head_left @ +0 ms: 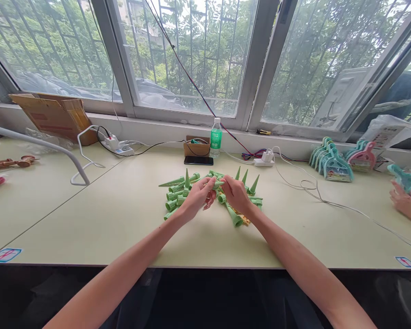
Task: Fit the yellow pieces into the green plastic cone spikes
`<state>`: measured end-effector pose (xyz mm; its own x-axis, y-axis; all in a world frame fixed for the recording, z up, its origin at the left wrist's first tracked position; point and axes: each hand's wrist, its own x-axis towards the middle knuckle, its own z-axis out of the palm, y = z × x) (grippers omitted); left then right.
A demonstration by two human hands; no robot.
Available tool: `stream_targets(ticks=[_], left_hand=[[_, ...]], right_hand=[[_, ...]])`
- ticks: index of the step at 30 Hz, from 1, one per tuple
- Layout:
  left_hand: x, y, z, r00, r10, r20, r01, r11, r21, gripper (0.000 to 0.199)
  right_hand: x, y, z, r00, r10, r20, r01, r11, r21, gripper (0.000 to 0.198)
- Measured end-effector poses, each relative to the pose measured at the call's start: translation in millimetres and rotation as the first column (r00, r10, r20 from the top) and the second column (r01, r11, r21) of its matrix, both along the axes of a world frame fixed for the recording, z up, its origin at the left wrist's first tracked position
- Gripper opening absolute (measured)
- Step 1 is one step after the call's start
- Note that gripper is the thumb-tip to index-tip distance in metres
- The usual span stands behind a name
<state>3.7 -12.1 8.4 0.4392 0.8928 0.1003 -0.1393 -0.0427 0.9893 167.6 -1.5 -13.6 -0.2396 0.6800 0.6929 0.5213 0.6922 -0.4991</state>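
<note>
Between my two hands, above the middle of the table, is a green plastic cone-shaped spike (218,184). My left hand (201,193) has its thumb and fingers closed on the spike's wider end. On the pointed end, the fingers of my right hand (235,191) are pinched. Around and under both hands lies a pile of similar green spikes (173,195); some stand upright with the tip up. One hollow green spike (233,216) points its open end toward me. Small yellow pieces (245,221) show partly beneath my right wrist.
Behind the pile are a black phone (198,160), a small cardboard box (196,148) and a water bottle (215,136). White cables (317,195) cross the right side, near teal hangers (335,162). At far right, another person's hand (409,203) holds teal hangers. A grey metal bar (48,148) reaches in from the left.
</note>
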Motion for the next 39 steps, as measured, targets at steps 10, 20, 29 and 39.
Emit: stream_targets(ticks=[10, 20, 29, 39], left_hand=[[-4.1, 2.4, -0.8, 0.998, 0.037, 0.045, -0.036, 0.999, -0.020, 0.039], [-3.7, -0.6, -2.3, 0.999, 0.041, 0.005, -0.041, 0.995, 0.092, 0.035], [-2.3, 0.0, -5.5, 0.997, 0.050, -0.051, -0.037, 0.973, 0.226, 0.033], [-1.7, 2.5, -14.0, 0.982, 0.149, -0.117, -0.099, 0.929, 0.358, 0.026]], right_hand=[[1.6, 1.0, -2.5, 1.000, 0.018, 0.022, -0.017, 0.999, -0.035, 0.037], [2.9, 2.5, -5.5, 1.000, 0.024, 0.010, -0.024, 0.997, -0.067, 0.039], [1.0, 3.6, -5.5, 0.995, 0.039, -0.095, -0.051, 0.990, -0.131, 0.047], [-2.6, 2.6, -2.6, 0.993, 0.017, -0.120, -0.034, 0.990, -0.136, 0.054]])
